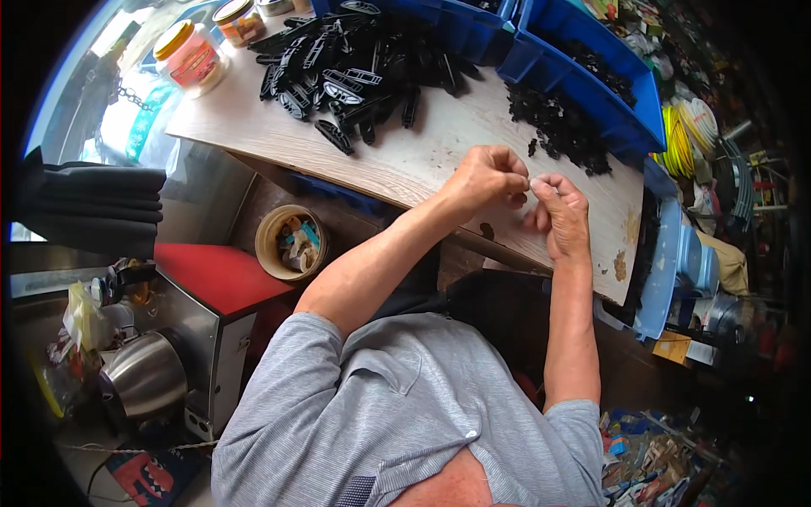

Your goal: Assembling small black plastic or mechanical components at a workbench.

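Note:
Above the front part of the table (456, 110), my two hands meet with their fingertips close together. My left hand (494, 177) is closed, thumb and forefinger pinched; whatever sits between them is too small to make out. Facing it, my right hand (562, 207) also pinches with thumb and forefinger, its lower fingers curled and slightly blurred. Beyond my right hand lies a pile of small black parts (562, 127). A heap of longer black plastic pieces (346, 63), some with pale ribbed insides, covers the far left of the tabletop.
Blue bins (583, 76) line the table's back, one holding black parts. Jars (187, 57) stand at the far left corner. Below the table's front edge is a bucket (291, 242) of scraps, beside a red-topped cabinet (211, 279) and a metal kettle (148, 376). Yellow coiled hose (676, 144) hangs at right.

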Motion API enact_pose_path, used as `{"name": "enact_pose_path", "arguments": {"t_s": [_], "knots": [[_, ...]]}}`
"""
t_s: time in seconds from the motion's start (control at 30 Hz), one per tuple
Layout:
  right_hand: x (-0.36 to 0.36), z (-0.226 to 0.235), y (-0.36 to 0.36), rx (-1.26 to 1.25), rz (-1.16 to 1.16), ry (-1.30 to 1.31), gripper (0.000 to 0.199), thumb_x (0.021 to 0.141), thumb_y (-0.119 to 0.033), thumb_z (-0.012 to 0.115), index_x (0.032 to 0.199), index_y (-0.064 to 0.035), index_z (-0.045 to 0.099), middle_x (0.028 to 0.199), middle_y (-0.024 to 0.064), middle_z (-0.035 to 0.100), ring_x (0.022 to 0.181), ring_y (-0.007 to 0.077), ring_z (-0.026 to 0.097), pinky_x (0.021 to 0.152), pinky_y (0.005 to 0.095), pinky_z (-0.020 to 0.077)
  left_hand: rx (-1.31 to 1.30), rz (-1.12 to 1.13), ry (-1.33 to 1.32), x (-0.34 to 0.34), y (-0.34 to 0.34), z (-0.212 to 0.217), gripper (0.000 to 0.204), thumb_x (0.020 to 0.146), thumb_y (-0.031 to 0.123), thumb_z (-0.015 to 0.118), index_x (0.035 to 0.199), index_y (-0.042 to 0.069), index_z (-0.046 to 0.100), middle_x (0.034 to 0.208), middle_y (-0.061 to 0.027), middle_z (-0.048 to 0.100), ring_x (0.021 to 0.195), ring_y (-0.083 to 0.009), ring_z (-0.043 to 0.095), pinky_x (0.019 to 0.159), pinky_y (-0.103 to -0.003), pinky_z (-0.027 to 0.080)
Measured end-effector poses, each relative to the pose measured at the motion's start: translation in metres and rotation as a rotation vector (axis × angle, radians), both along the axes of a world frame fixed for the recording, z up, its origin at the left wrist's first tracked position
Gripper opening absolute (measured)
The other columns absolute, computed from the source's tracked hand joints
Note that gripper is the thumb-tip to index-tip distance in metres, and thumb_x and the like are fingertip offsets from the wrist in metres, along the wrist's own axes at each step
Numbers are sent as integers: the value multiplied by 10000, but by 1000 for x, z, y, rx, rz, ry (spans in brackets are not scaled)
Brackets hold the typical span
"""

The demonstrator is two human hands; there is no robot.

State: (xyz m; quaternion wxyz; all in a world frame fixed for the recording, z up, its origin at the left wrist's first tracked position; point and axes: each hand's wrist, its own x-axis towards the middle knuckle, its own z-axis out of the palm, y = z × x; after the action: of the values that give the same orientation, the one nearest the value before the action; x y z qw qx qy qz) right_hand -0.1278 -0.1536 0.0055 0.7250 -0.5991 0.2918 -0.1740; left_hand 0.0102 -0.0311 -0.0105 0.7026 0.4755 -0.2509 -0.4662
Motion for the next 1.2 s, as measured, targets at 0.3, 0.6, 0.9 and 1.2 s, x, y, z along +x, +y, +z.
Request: {"name": "enact_pose_path", "arguments": {"t_s": [0.3, 0.6, 0.9, 1.2], "knots": [[-2, -2, 5, -7, -24, -92, 163, 892, -183, 719, 932, -58, 622, 480, 14, 471, 419, 178, 560, 454, 327, 519, 502, 745, -1579, 44, 63, 1, 285, 778, 103, 701, 1058, 69, 661, 1118, -116, 639, 1065, -307, 563, 862, -407, 484], [-3, -6, 4, 8, -40, -116, 173, 895, -193, 718, 941, -65, 612, 485, 19, 479, 441, 174, 583, 456, 351, 542, 292, 544, -1631, 53, 60, -13, 299, 710, 4, 678, 998, 78, 640, 1007, -74, 658, 917, -294, 624, 783, -384, 520], [-2, -4, 7, 15, -82, -109, 179, 892, -194, 720, 947, -64, 609, 498, 25, 496, 463, 165, 597, 449, 341, 558, 305, 517, -1694, 57, 51, -11, 256, 803, 92, 662, 1057, 96, 627, 995, -76, 642, 922, -282, 601, 770, -398, 501], [-4, -4, 7, 12, -96, -112, 190, 888, -198, 723, 938, -59, 603, 502, 26, 501, 468, 159, 596, 453, 347, 566, 470, 459, -1742, 57, 42, -2, 183, 862, 200, 648, 995, 73, 649, 964, -107, 636, 964, -302, 583, 725, -419, 517]]}}
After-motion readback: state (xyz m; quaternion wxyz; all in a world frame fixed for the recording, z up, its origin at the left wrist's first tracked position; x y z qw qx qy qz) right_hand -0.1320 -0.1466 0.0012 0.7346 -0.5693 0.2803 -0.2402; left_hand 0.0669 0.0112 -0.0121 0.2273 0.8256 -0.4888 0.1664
